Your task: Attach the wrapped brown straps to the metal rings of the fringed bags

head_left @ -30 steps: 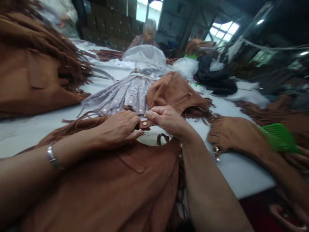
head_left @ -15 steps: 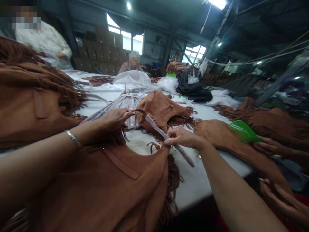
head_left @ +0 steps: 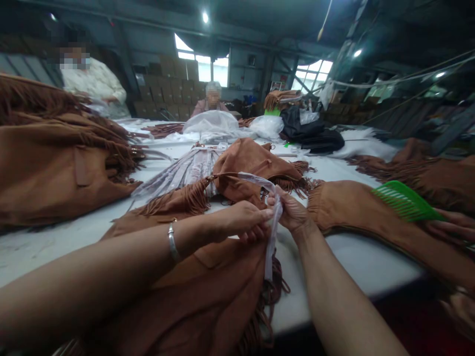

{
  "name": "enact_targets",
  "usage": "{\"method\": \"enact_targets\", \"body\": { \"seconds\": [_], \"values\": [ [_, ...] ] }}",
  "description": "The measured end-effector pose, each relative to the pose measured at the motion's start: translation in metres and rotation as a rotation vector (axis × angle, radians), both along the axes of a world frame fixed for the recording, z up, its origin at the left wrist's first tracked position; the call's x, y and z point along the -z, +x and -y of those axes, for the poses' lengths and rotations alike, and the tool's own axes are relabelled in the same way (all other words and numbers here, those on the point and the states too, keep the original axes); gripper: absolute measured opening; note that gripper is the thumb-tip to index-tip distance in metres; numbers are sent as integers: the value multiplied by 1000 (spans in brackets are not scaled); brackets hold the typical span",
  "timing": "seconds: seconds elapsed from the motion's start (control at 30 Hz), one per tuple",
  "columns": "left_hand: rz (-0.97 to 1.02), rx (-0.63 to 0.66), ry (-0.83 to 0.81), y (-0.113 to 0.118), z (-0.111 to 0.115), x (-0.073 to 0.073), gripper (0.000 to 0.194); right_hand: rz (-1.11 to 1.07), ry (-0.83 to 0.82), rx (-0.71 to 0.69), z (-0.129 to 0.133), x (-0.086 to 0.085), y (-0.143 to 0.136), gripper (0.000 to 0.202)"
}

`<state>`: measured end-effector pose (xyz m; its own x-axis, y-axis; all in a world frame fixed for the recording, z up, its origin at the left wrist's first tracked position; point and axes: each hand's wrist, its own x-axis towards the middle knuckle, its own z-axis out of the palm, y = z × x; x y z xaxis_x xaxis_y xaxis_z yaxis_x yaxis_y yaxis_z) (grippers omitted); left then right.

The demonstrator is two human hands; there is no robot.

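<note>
A brown suede fringed bag lies at the table's near edge, under my forearms. Its strap, wrapped in a pale translucent sleeve, arches from the fringe at left and hangs down at centre. My right hand is closed round the sleeved strap, fingers behind it. Beside it on the left, my left hand, with a silver bangle on the wrist, has thumb and forefinger pinched at the sleeve's edge. Another brown bag lies just beyond the hands.
Brown bags are piled at left. Pale wrapped straps lie behind my left arm. At right, another person's hand holds a green comb over a long brown bag. Two people are across the white table.
My left hand has moved right, from the strap's far end to beside my right hand. The sleeved strap now hangs more upright. The view has shifted left, and the green comb appears further right.
</note>
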<state>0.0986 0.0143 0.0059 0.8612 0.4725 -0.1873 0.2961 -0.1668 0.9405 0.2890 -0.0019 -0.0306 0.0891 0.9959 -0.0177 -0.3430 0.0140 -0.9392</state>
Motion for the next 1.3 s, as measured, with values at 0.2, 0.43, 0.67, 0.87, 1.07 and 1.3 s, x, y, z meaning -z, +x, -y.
{"method": "enact_targets", "body": {
  "seconds": [0.2, 0.43, 0.67, 0.87, 1.07, 1.3],
  "values": [
    [37, 72, 75, 6, 12, 2, 41, -178, -70, -30, -7, -2, 2, 36],
    [80, -88, -122, 16, 4, 18, 28, -171, -94, -46, 1, -4, -5, 31],
    [87, -51, -370, 8, 8, 12, 17, -89, -79, -32, 3, -10, -12, 32],
    [79, -108, -609, 10, 0, 13, 22, -15, -24, 4, 1, -10, -22, 28],
    [180, -20, -722, 16, -13, 21, 28, 131, -25, 6, -1, -5, -30, 27],
    [239, 41, -822, 9, -14, 11, 28, 126, -2, -22, 3, -9, -26, 45]
  ]
}}
